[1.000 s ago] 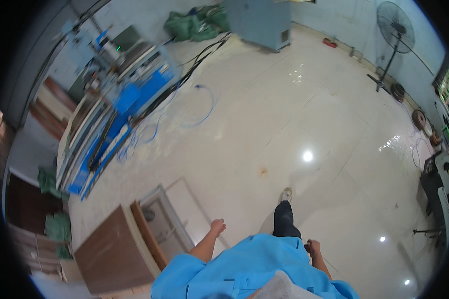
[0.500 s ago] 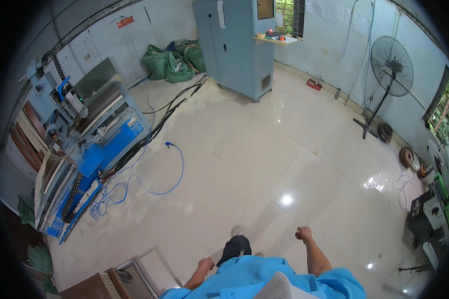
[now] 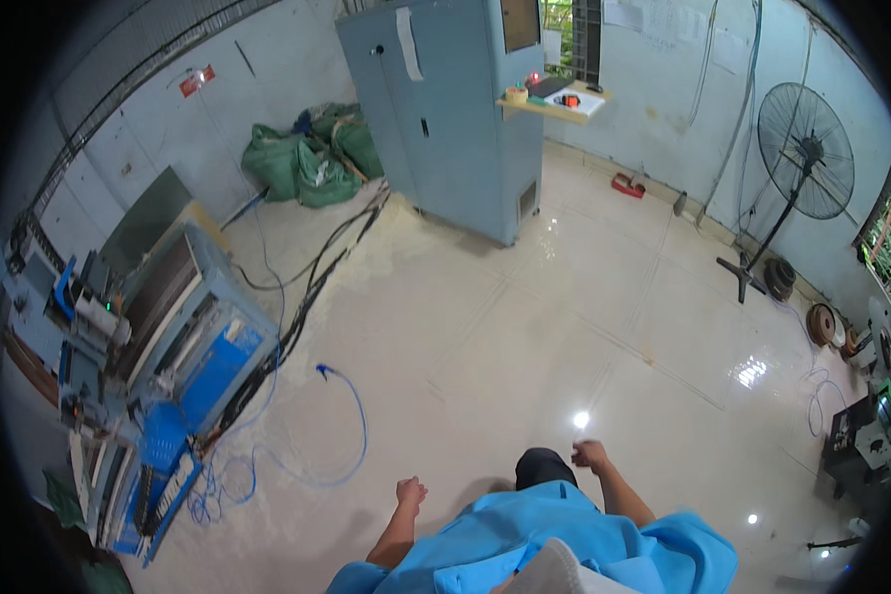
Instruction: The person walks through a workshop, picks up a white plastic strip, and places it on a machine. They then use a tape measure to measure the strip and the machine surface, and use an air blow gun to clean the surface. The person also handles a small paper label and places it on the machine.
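The left hand (image 3: 411, 492) hangs over bare floor, fingers loosely bent, seemingly holding nothing; the right hand (image 3: 590, 455) is curled beside the dark trouser leg (image 3: 544, 468), and whether its fingers are fully closed I cannot tell. The hands are apart, neither touching any equipment, so no handling shows as under way, and what is finished or left cannot be read from this view. Nearest the left hand, a thin, smooth blue hose (image 3: 365, 431) lies ahead and to the left, one wide loop ending in a small nozzle, the rest tangled beside the machine (image 3: 208, 386) of blue and grey painted metal. The floor (image 3: 465, 346) is glossy pale tile, filmed with powdery dust toward the black cables (image 3: 312, 292). Farther out stand a flat-sided, blue-grey cabinet (image 3: 445, 129) with a wooden ledge (image 3: 544, 113), slumped, creased green sacks (image 3: 297, 168) and a round wire-caged fan (image 3: 807, 148) on a thin black pole.
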The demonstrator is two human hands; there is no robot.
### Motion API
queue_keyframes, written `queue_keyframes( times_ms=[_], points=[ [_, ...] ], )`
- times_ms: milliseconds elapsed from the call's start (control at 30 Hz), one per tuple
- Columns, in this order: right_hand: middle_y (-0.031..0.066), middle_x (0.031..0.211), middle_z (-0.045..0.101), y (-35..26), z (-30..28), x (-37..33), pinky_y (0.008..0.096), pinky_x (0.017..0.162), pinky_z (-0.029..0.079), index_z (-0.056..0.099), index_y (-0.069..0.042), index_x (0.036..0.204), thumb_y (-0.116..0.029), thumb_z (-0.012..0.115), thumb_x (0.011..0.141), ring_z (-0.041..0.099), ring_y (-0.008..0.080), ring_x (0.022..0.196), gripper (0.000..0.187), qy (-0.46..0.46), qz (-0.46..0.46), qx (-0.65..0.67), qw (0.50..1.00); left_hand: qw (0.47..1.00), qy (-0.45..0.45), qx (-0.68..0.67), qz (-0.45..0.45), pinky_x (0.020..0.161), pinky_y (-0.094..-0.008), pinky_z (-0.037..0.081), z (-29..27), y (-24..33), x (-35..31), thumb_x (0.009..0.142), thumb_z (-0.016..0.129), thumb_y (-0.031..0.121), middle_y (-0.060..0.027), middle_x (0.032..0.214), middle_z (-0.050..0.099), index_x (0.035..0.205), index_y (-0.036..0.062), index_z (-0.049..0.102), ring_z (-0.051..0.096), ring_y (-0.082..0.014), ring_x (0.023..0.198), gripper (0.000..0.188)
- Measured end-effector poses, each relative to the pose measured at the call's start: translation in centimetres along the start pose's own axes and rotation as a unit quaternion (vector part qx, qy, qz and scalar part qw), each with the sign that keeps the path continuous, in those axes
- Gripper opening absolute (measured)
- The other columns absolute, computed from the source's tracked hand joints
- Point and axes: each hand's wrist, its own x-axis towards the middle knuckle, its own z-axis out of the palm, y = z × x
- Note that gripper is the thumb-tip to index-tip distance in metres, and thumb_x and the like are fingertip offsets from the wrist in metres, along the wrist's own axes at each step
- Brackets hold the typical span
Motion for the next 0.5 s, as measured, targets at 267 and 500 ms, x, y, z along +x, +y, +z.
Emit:
queue_keyframes(
  times_ms=[267,500],
  points=[
    [0.0208,0.09,0.077,-22.5,2.1,22.5,0.0433,0.067,0.065,0.071,0.002,0.113,-0.022,0.069,0.097,0.077,0.0313,0.076,0.028,0.028,0.001,0.075,0.997,0.998,-0.044,0.001,0.034,0.067,-0.0353,0.058,13.4,27.3,19.8,0.101,0.063,0.026,-0.0126,0.093,0.069,0.119,0.0026,0.06,0.071,-0.0231,0.083,0.03],
    [0.0076,0.075,0.067,-72.7,5.7,33.3,0.0322,0.058,0.051,0.067,-0.001,0.091,-0.019,0.064,0.098,0.062,0.0156,0.064,0.02,0.017,-0.361,-0.029,0.932,0.976,-0.212,-0.041,0.04,0.06,-0.0341,0.055,16.8,34.8,27.9,0.1,0.062,0.024,-0.0151,0.097,0.071,0.118,0.0041,0.063,0.07,-0.0253,0.075,0.027]
  ],
)
